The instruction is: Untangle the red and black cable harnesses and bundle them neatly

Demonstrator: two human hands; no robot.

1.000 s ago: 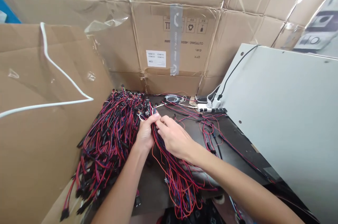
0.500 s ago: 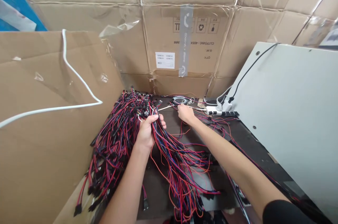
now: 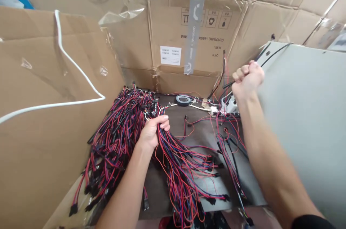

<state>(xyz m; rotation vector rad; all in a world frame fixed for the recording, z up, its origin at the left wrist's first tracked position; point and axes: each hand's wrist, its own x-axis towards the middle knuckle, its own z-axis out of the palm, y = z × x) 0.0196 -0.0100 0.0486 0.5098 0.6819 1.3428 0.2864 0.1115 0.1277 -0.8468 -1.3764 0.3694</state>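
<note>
My left hand [image 3: 156,130] is closed round a bundle of wires [image 3: 178,157], thin red, blue and black strands with black connectors. The bundle fans out over the table toward its front edge. Raised at the right, my right hand [image 3: 248,79] makes a fist round a black-sleeved cable [image 3: 228,85], whose dark ends stick out on both sides; motion blurs it. Beside my left hand lies a large heap of similar wires [image 3: 119,131]. A roll of black tape [image 3: 183,100] lies behind the hands.
Loose wires [image 3: 229,164] lie along the right of the dark table [image 3: 194,128]. A white power strip [image 3: 213,111] with plugs sits at the back right, near a pale panel [image 3: 302,121]. Cardboard [image 3: 167,81] walls the back and left; a white cable [image 3: 78,68] hangs over the left piece.
My right hand has risen from near the tape roll to the upper right, with wires swinging up near it. My left hand stays on the bundle. The view has shifted slightly.
</note>
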